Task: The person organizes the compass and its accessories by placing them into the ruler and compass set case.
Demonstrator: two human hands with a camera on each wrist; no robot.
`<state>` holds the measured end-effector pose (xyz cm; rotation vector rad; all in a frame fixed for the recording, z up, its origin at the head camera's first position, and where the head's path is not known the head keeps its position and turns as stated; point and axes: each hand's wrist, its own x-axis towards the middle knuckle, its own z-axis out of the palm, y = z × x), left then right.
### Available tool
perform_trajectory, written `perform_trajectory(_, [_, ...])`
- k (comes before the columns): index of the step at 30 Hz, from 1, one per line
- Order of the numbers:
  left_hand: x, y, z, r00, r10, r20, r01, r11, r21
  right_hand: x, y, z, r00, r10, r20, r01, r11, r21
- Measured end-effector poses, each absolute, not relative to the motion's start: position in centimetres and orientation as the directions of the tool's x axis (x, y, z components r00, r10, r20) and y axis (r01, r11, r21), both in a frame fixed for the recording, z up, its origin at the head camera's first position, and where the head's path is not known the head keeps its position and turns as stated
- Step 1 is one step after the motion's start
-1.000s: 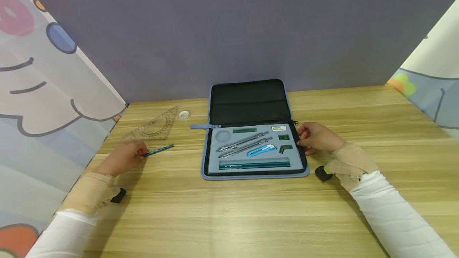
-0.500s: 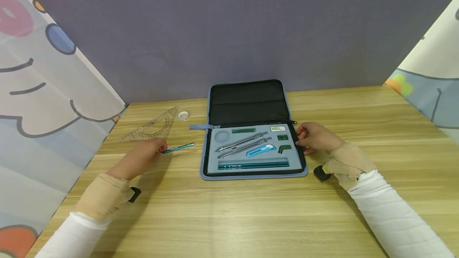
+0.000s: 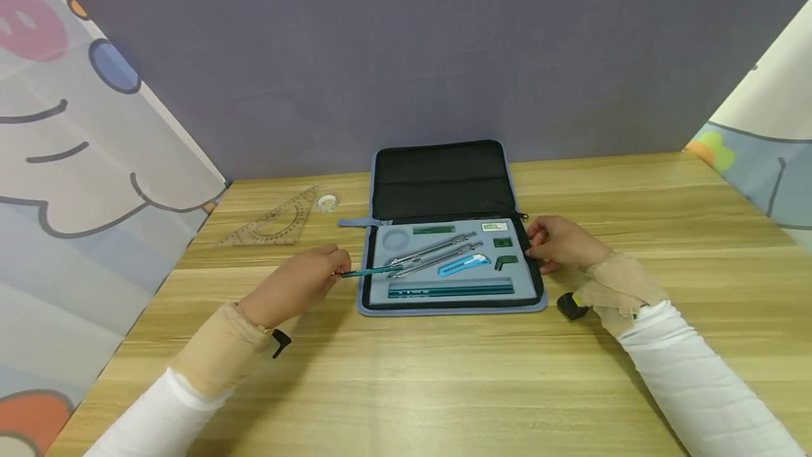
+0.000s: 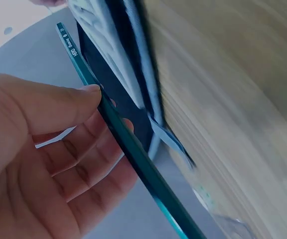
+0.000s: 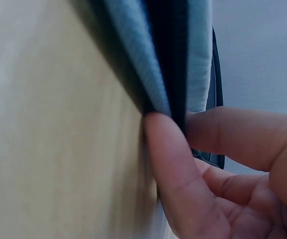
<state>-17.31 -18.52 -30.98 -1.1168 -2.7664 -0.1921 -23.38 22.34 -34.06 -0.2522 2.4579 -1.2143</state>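
The green pencil (image 3: 371, 271) is pinched between the thumb and the fingers of the left hand (image 3: 298, 291), and it lies almost level, with its far end reaching over the left edge of the open case (image 3: 536, 300) and above the grey foam tray. In the left wrist view the thumb (image 4: 54, 107) presses on the pencil (image 4: 128, 149) from one side and the curled fingers support it from the other side. The right hand (image 3: 561, 244) grips the right edge of the case; in the right wrist view its thumb and a finger (image 5: 176, 169) pinch the blue border (image 5: 133, 50). Inside the tray lie two metal compasses (image 3: 431, 256), a blue cutter (image 3: 463, 265) and a green ruler (image 3: 450, 291). On the wooden table (image 3: 444, 386), well to the left of the case, rest a clear set square (image 3: 273, 223) and a small roll of tape (image 3: 326, 203).
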Motion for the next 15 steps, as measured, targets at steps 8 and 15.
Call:
perform_trajectory(8, [-17.5, -15.9, -31.1, -0.68, 0.715, 0.162, 0.731, 0.68, 0.063, -23.3, 22.4, -34.0, -0.91, -0.322, -0.26, 0.011, 0.61, -0.793])
perform_trajectory(15, [-17.5, -13.6, -30.8, -0.661, 0.739, 0.129, 0.749, 0.661, 0.049, -23.3, 22.4, -34.1, -0.909, -0.326, -0.259, 0.011, 0.603, -0.798])
